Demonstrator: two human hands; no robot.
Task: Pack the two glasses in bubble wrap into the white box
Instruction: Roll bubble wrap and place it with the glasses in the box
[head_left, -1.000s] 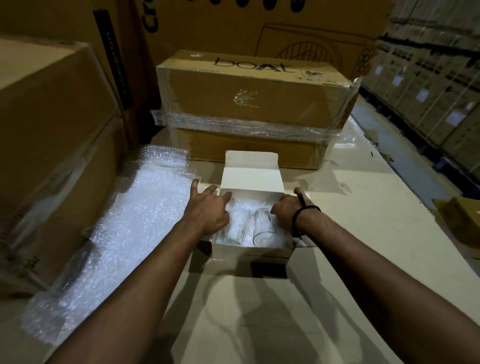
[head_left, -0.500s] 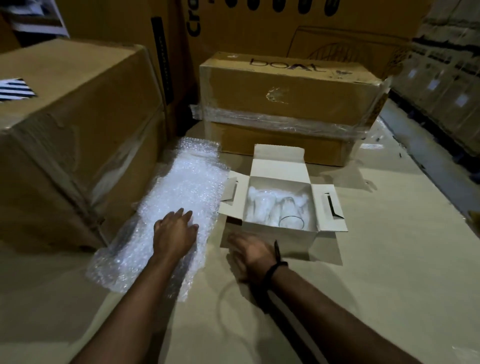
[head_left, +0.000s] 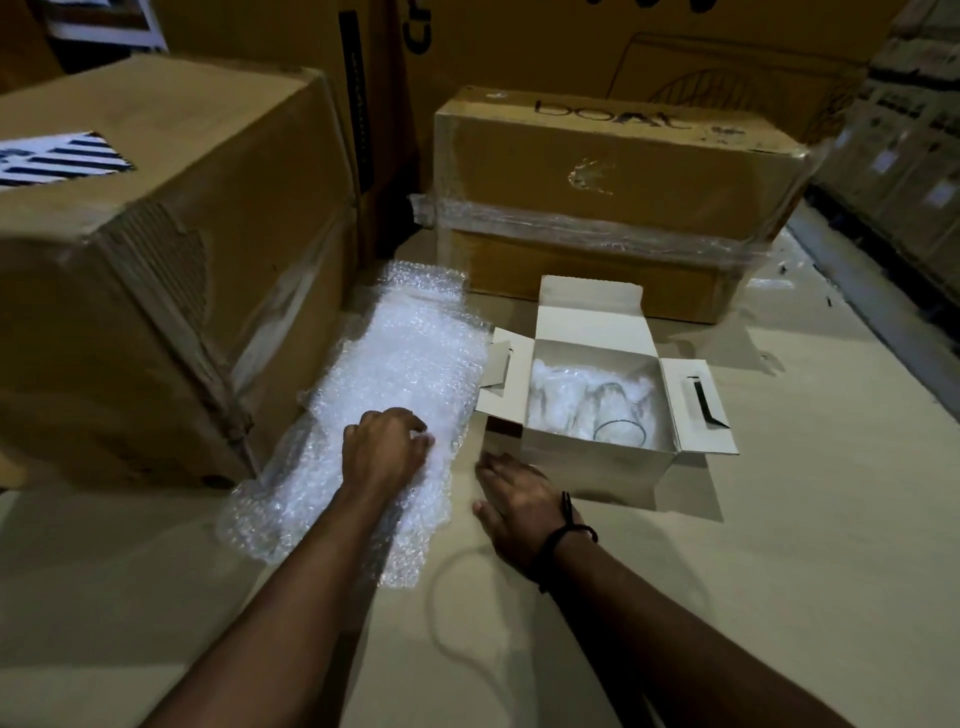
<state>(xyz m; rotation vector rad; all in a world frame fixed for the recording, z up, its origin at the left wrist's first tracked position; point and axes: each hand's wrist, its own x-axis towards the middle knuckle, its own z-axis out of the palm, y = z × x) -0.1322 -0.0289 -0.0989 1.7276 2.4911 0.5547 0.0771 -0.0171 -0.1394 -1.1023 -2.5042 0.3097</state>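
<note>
The white box (head_left: 597, 465) stands open on the cardboard surface, its flaps spread out. Inside lie two clear glasses (head_left: 605, 410) on bubble wrap; the rim of one shows near the front wall. A long sheet of bubble wrap (head_left: 395, 364) lies flat to the left of the box. My left hand (head_left: 387, 449) rests on the near part of that sheet, fingers curled onto it. My right hand (head_left: 511, 496) lies flat on the surface just in front of the box's left corner, holding nothing; a black band circles its wrist.
A large brown carton (head_left: 156, 270) stands on the left, close to the sheet. A taped brown carton marked "boAt" (head_left: 613, 208) sits right behind the white box. Taller cartons rise at the back. An aisle with stacked shelving (head_left: 914, 156) runs on the right.
Both hands left the inside of the box. My left hand moved left onto the bubble wrap sheet; my right hand drew back to the surface in front of the box.
</note>
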